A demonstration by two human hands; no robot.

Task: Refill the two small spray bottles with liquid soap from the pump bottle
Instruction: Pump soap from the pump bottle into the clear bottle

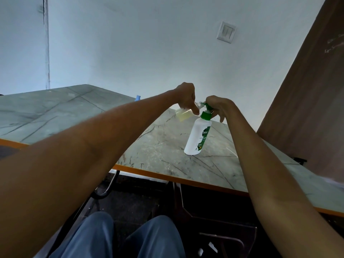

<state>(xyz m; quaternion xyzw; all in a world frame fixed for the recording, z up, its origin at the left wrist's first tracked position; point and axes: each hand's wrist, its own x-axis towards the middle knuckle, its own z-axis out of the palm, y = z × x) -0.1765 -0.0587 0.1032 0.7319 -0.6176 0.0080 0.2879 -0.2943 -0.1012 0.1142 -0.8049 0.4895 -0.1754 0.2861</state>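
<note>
A white pump bottle (197,137) with a green collar and green label stands upright on the marble-patterned table (163,149). My right hand (219,107) is closed over its green pump head. My left hand (186,96) grips a small clear spray bottle (183,114) holding pale yellow liquid, tilted on its side, its open neck held against the pump's nozzle. Only this one small bottle is clearly seen; my left forearm hides part of the table behind it.
A small blue object (138,97) peeks out behind my left forearm at the table's far side. The table has an orange front edge (167,176). A brown wooden panel (305,101) rises on the right, a white wall with a switch plate (226,32) behind. My knees and dark chairs lie below.
</note>
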